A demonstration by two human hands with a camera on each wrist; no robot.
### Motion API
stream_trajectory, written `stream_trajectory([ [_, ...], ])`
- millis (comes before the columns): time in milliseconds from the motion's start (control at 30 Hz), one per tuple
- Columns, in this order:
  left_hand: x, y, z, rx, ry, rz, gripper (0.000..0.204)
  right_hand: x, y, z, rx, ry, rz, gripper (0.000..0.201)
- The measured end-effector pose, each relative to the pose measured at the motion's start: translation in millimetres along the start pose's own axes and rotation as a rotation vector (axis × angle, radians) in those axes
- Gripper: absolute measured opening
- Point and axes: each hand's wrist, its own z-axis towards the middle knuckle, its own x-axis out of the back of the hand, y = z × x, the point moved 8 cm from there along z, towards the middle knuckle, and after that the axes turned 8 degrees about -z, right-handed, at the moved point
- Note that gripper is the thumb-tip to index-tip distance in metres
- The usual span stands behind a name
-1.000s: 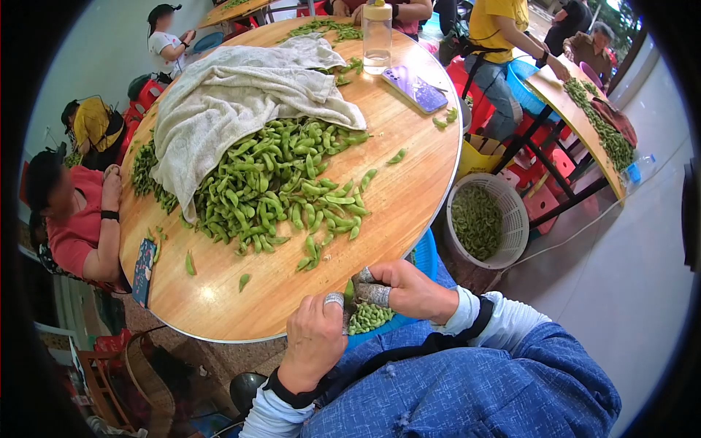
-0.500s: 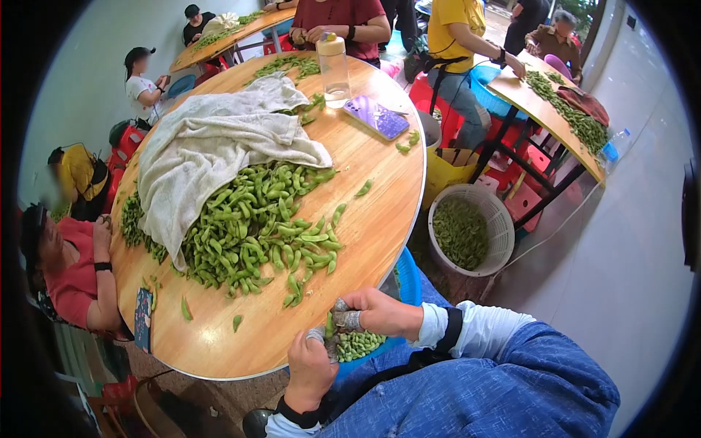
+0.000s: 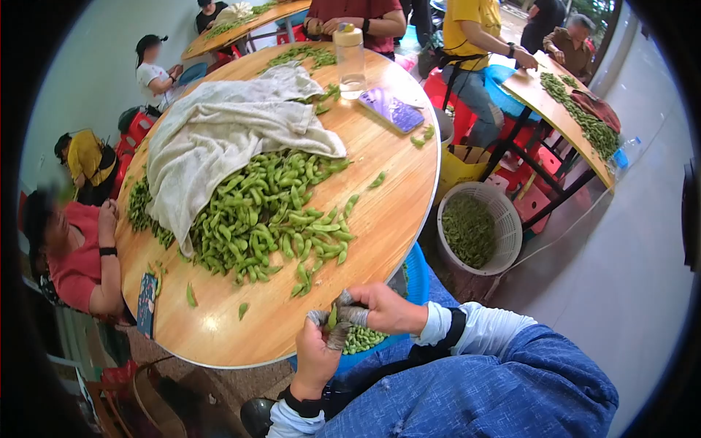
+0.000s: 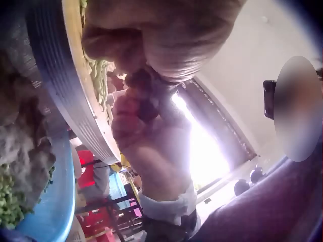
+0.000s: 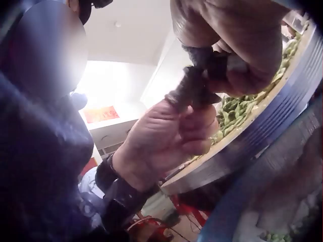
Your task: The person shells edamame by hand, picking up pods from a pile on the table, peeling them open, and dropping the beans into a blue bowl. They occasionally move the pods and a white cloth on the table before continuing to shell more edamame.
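Observation:
A green pod (image 3: pixel 332 317) is pinched between the two hands at the near edge of the round table, in the head view. My left hand (image 3: pixel 318 355) grips its lower end with taped thumb and finger. From the right, my right hand (image 3: pixel 387 308) meets it with taped fingertips curled at the pod. Below them, shelled beans (image 3: pixel 361 339) lie in a blue basin (image 3: pixel 416 281). Both hands appear close together in the right wrist view, the left hand (image 5: pixel 164 133) below the right hand (image 5: pixel 237 38); the pod is hard to make out there.
The round table (image 3: pixel 372 241) holds a pod heap (image 3: pixel 255 212) partly under a towel (image 3: pixel 219 139), a bottle (image 3: pixel 350 62), a purple phone (image 3: pixel 391 109) and a dark phone (image 3: pixel 147 305). A white basket of pods (image 3: pixel 515 233) stands on the floor. Several people sit or stand around other tables.
The head view has shifted, moving the table and people within the frame. The hands stay together over the basin, and the pod between them is tilted a little differently.

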Motion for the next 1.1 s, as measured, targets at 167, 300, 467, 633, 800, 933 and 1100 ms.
stream_trajectory([
  [167, 5, -9, -2, 0.22, -0.085, -0.316, 0.015, -3, -16, -3, 0.083, -0.139, 0.122, 0.011],
  [300, -2, -6, -9, 0.494, -0.158, -0.644, 0.007, -13, 4, -5, 0.05, -0.273, 0.258, 0.02],
  [467, 0, -4, -6, 0.323, -0.199, -0.145, 0.008, -2, -11, -2, 0.043, -0.227, -0.171, 0.017],
  [633, -1, -4, -3, 0.311, -0.11, -0.078, 0.013, 2, -32, -4, 0.212, -0.053, -0.373, 0.01],
  [800, 0, -13, -3, 0.243, -0.061, -0.124, 0.02, -4, -42, -10, 0.315, 0.005, -0.609, 0.01],
  [933, -4, -6, -5, 0.246, -0.07, -0.148, 0.024, 1, -36, -10, 0.277, 0.011, -0.382, 0.01],
  [1100, -2, -18, -11, 0.331, -0.121, -0.232, 0.017, -2, -12, -8, 0.09, -0.046, -0.133, 0.009],
])
